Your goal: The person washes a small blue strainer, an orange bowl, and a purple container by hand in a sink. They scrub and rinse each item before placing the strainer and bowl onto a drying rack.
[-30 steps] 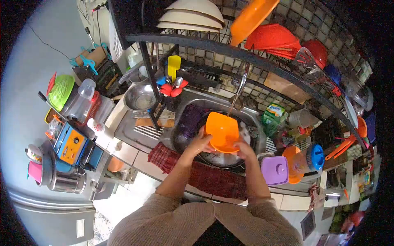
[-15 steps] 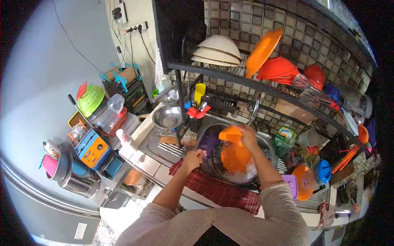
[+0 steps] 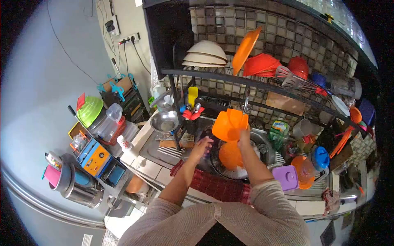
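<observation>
An orange square bowl (image 3: 230,123) is raised over the sink, tilted so that its inside faces me. My right hand (image 3: 245,141) grips its lower right edge. Beneath it, another orange dish (image 3: 230,156) lies among suds in a dark round basin (image 3: 219,174). My left hand (image 3: 202,146) hovers at the basin's left side, fingers loosely stretched and holding nothing. Behind that hand, a dark purple item is partly hidden. A dark red cloth (image 3: 211,186) lies along the counter edge below my forearms.
Overhead, a black rack (image 3: 262,84) holds white bowls (image 3: 206,52), an orange plate (image 3: 246,49) and red dishes. At left stand a steel bowl (image 3: 165,122) and a white bottle (image 3: 124,143). A purple lid (image 3: 285,178) and blue-lidded jug (image 3: 319,159) sit at right.
My right hand has turned the orange square bowl up so its inside shows, a little left and higher. The left hand's fingers have loosened. The view has shifted slightly.
</observation>
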`<move>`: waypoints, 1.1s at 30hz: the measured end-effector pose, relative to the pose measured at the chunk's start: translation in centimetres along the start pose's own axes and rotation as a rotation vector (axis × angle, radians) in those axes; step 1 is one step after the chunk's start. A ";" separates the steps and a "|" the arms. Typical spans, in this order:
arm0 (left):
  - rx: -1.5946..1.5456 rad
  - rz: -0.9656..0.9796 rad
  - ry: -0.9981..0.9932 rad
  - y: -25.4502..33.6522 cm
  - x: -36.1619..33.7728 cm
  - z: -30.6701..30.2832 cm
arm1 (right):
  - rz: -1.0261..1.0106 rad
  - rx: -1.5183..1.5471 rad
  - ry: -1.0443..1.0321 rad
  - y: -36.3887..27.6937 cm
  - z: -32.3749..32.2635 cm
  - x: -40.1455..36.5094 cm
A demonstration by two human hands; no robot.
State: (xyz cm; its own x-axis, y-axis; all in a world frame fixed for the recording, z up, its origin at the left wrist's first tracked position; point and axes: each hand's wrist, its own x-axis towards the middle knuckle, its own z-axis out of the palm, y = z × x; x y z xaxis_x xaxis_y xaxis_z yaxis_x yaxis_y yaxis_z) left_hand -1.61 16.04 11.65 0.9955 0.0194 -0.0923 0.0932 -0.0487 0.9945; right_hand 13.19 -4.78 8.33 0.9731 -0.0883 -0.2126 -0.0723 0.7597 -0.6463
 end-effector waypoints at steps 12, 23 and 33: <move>-0.975 -0.269 -0.367 0.3 1.9 7.7 | -1.383 -1.731 -0.748 -8.1 -5.0 -15.5; 0.089 -0.210 -0.314 -6.5 -1.0 6.4 | -1.275 -1.935 -1.108 -16.8 -3.0 -18.5; 0.009 0.082 -0.178 -7.0 -4.7 -3.5 | -0.870 -2.158 -0.319 -33.4 7.4 -36.1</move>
State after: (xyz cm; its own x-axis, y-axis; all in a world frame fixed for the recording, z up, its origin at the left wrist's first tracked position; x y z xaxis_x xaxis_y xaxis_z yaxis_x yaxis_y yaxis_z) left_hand -7.01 19.74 5.25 0.9867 -0.1615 -0.0189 0.0107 -0.0517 0.9986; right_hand -17.89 -22.22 43.06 0.8668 0.3315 0.3725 0.3875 -0.9180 -0.0848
